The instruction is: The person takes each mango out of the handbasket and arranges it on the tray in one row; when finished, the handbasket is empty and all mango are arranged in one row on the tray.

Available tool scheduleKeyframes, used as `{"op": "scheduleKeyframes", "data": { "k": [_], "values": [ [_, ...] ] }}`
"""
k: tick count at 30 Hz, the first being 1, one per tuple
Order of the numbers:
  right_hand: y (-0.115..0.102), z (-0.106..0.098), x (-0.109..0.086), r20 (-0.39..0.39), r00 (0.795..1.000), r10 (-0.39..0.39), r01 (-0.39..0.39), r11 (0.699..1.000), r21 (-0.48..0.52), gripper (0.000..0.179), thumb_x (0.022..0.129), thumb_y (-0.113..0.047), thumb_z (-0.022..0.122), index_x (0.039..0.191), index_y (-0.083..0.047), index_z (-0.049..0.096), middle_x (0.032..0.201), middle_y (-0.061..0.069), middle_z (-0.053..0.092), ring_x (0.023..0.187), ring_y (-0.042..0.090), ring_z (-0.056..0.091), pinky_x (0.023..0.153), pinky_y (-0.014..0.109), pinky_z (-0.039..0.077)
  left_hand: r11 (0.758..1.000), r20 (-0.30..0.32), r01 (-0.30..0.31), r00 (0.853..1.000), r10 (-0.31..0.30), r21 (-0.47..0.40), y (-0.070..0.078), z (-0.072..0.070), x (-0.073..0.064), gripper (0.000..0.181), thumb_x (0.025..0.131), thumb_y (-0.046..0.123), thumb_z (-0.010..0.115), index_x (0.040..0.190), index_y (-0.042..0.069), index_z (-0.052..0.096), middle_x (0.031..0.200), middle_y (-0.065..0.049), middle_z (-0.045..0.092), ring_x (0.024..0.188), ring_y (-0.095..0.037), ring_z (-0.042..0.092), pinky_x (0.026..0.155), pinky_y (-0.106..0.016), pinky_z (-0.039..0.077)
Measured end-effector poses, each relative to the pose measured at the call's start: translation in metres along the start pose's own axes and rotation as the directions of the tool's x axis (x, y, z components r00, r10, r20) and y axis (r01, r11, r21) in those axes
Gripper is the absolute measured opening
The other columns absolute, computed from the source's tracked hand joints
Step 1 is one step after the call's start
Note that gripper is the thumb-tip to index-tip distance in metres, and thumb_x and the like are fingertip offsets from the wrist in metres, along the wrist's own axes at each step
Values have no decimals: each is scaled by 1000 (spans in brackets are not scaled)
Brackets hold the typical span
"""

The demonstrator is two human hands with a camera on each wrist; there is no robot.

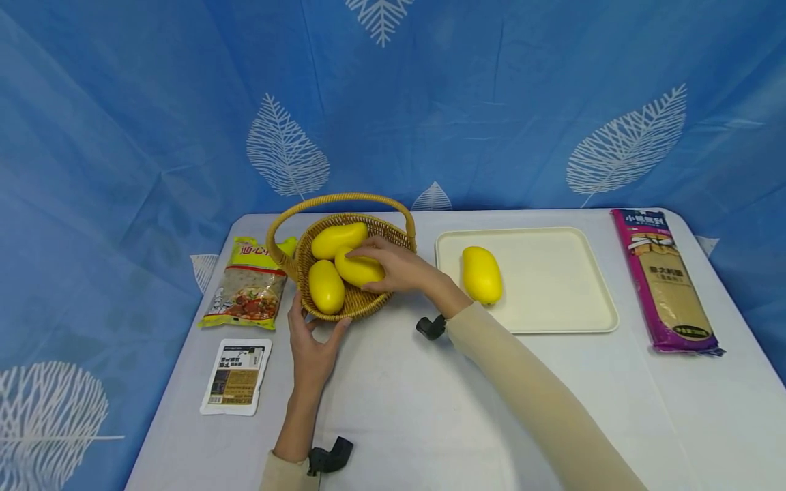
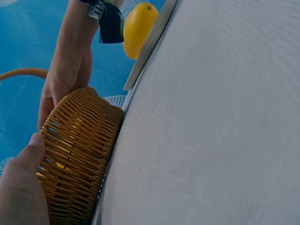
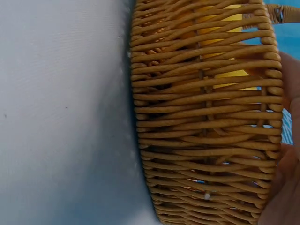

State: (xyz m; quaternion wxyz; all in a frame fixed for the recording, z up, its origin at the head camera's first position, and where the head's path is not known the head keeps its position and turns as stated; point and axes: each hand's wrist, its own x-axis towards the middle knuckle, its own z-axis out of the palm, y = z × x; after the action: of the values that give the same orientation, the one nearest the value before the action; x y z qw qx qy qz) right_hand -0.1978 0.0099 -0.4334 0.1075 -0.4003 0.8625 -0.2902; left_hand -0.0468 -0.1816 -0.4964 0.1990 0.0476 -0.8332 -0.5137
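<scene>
A wicker basket with a tall arched handle stands at the back left of the table, holding three yellow mangoes. Inside it, my right hand grips one mango, thumb and fingers around its sides. Beside that one lie a second mango in front and a third mango behind. My left hand holds the basket's near left side, and its thumb reaches the rim in the left wrist view. The woven wall hides most of the right hand's fingers in the right wrist view.
Right of the basket, a cream tray bears one mango. A purple pasta packet lies at the far right. Left of the basket are a yellow-edged food bag and a flat white packet. A blue curtain hangs behind.
</scene>
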Motion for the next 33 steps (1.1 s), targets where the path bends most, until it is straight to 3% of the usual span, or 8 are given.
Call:
{"op": "scheduleKeyframes", "data": {
  "k": [6,21,33],
  "values": [
    [-2,3,2,18,999,28,-27,998,-54,62,86,-35,75,143,-29,51,141,5,47,125,23,51,103,41,47,1000,-3,1,1000,-1,8,0,0,0,99,82,23,81,156,10,16,153,-14,29,135,-25,40,98,-43,48],
    [-1,5,1,0,1000,23,-23,999,-23,53,87,-32,73,137,-27,57,137,0,52,124,19,52,104,39,46,1000,-6,8,1000,-8,-15,0,0,0,96,83,21,80,156,12,18,151,-15,31,134,-28,40,100,-49,46],
    [0,7,0,-69,998,9,-6,999,40,53,86,-31,74,136,-26,58,137,2,51,126,20,51,107,40,44,1000,-1,17,1000,-17,-1,1,0,-1,99,82,22,81,156,11,16,154,-14,29,135,-28,39,100,-48,47]
  ]
}}
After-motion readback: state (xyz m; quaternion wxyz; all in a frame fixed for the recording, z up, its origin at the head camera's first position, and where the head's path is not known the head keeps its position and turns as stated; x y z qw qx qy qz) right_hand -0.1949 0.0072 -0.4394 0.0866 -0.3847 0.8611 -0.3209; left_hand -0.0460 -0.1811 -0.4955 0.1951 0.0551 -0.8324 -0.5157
